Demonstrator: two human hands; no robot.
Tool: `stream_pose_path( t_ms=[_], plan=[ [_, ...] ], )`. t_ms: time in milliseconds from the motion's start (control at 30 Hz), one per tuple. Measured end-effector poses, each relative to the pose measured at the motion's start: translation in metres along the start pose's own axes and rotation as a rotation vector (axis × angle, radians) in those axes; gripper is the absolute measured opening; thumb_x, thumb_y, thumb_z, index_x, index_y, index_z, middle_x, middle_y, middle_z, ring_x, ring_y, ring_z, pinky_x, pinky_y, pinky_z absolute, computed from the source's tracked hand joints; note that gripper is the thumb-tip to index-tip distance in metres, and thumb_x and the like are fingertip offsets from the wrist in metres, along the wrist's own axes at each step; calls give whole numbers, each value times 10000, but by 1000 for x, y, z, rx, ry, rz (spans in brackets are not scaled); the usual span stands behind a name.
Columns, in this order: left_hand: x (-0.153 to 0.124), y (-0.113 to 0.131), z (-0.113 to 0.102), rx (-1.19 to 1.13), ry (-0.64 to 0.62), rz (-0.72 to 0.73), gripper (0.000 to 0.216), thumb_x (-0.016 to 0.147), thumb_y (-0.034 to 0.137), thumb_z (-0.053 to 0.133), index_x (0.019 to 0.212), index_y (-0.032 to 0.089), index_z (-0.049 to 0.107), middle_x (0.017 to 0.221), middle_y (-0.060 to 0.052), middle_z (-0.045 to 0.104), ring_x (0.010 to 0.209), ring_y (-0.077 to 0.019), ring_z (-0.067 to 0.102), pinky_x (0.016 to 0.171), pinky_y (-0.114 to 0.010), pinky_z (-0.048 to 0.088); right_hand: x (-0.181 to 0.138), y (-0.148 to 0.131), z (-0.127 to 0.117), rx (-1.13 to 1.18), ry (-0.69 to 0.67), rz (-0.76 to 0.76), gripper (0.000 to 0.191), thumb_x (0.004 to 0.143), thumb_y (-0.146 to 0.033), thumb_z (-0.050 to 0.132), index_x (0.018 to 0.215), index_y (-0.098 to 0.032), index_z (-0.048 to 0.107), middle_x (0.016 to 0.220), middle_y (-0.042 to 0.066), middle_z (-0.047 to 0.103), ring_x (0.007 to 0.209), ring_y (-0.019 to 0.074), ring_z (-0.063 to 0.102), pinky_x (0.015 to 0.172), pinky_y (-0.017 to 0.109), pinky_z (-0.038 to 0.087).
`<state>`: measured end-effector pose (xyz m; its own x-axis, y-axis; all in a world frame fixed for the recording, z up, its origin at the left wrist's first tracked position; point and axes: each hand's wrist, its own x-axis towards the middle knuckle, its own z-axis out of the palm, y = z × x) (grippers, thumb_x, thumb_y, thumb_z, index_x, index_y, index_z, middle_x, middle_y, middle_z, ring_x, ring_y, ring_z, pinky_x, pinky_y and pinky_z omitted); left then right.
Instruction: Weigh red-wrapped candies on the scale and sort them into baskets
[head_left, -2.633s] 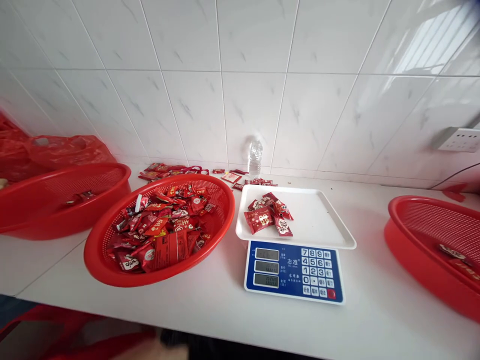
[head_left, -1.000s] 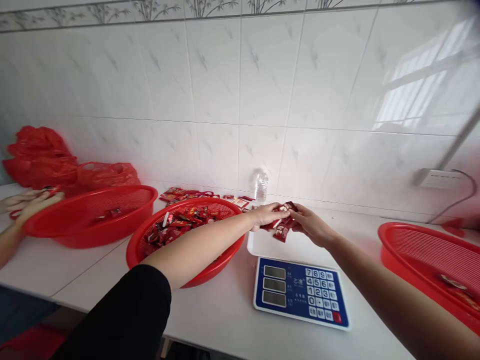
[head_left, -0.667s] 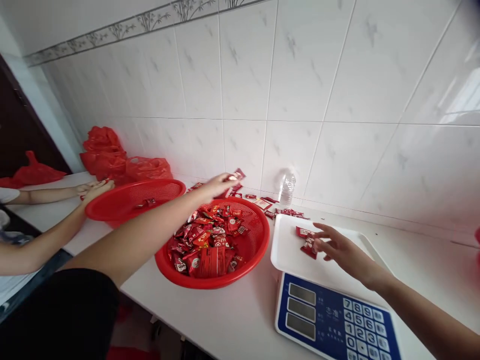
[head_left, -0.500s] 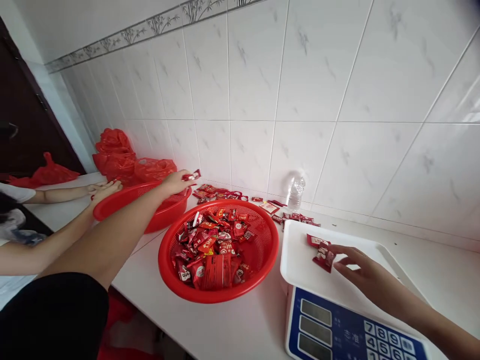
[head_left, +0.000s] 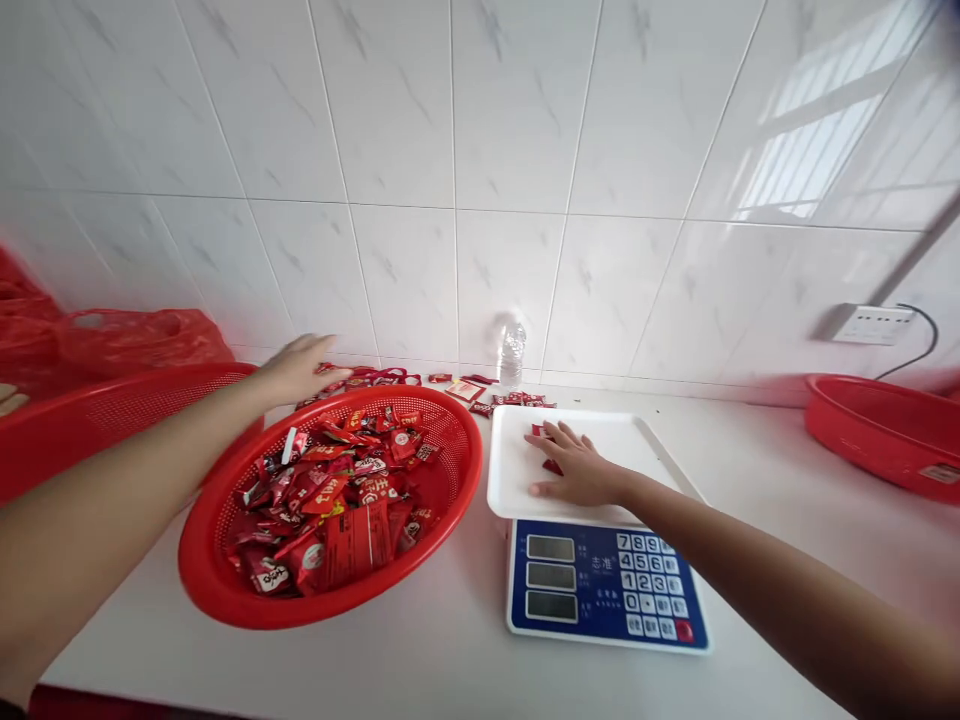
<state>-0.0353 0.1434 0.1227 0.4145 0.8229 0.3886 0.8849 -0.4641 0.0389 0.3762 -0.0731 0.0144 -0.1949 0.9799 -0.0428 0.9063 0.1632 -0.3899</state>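
My right hand [head_left: 576, 470] lies flat over the white weighing tray [head_left: 514, 490], fingers spread. Small red candy packets [head_left: 551, 466] show at its fingertips, mostly covered by the hand. The tray sits on a blue-and-white digital scale [head_left: 600, 585]. Above the far left rim of a red plastic basket [head_left: 461, 495], my left hand [head_left: 296, 370] is stretched out with its fingers apart; nothing shows in it. That basket holds many red-wrapped candies [head_left: 330, 490]. Beyond the left hand, more red packets [head_left: 360, 378] lie along the wall.
A second red basket [head_left: 112, 420] stands at the left, partly behind my left arm, with red plastic bags [head_left: 150, 335] behind it. Part of another person's hand [head_left: 10, 399] shows at the left edge. A clear bottle [head_left: 512, 355] stands by the wall; another red basin [head_left: 885, 440] is far right.
The view has swung right. My left hand has let go of the candy packet and come back from the second basket. My right hand has spread out over the packets on the tray.
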Motion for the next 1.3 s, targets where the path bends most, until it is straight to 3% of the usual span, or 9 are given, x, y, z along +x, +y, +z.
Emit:
stream_pose_path(
  t_ms=[167,267,400,533,667,833,1000,1133,1300],
  plan=[
    [-12,176,11,-310,-257,398,557,803,507,528,1266,197,507,1357,-83,496,1238,-241,443,1038,-304,310,9,-2,2,119,143,-30,745,823,-517,525,1457,-242,247,1526,103,231,1394,286,207,1119,446,206],
    [-26,256,30,-405,-436,523,565,775,527,559,1233,198,526,1352,-99,503,1256,-270,430,1026,-318,318,-1,6,1,268,231,-29,749,774,-391,616,1432,-245,288,1447,104,384,1274,253,421,1047,388,341],
    [-28,318,67,-340,-610,514,745,715,575,591,1311,160,423,1327,-164,500,1185,-308,488,938,-352,398,-18,22,2,385,300,-1,603,763,-269,618,1332,-240,422,1224,95,603,1082,250,577,920,394,445],
    [-24,342,85,-182,-655,442,857,707,685,515,1360,153,354,1360,-197,442,1217,-352,444,946,-419,393,-32,45,6,497,382,108,677,779,-204,567,1404,-217,306,1309,140,538,1176,236,534,976,410,424],
    [-30,349,81,-94,-592,444,679,729,667,482,1225,203,507,1328,-164,466,1200,-368,446,927,-462,405,-41,58,6,605,388,119,578,788,-195,549,1346,-221,400,1315,131,535,1252,206,474,1027,401,399],
    [-40,360,78,-148,-522,432,448,720,387,585,1119,190,533,1149,-147,593,1044,-311,574,782,-378,493,-39,47,8,653,399,86,482,783,-172,545,1257,-221,481,1189,97,624,1109,195,592,986,411,450],
    [-37,341,70,-355,-642,327,356,643,219,636,984,175,544,905,-89,669,703,-208,657,575,-283,515,-45,30,7,622,502,102,452,797,-300,589,1235,-220,506,1257,115,581,1135,239,575,973,460,460],
    [-22,268,35,-534,-552,81,317,650,204,636,955,178,553,792,-25,656,625,-139,634,519,-203,489,-74,27,4,569,487,71,450,821,-389,576,1240,-244,500,1313,102,543,1136,249,573,961,451,480],
    [-13,117,-21,-272,-228,-260,367,636,264,665,982,186,570,817,-6,655,744,-178,632,615,-229,494,-109,35,6,515,415,138,437,835,-452,548,1236,-284,504,1332,66,531,1179,243,542,927,398,519]
  ],
)
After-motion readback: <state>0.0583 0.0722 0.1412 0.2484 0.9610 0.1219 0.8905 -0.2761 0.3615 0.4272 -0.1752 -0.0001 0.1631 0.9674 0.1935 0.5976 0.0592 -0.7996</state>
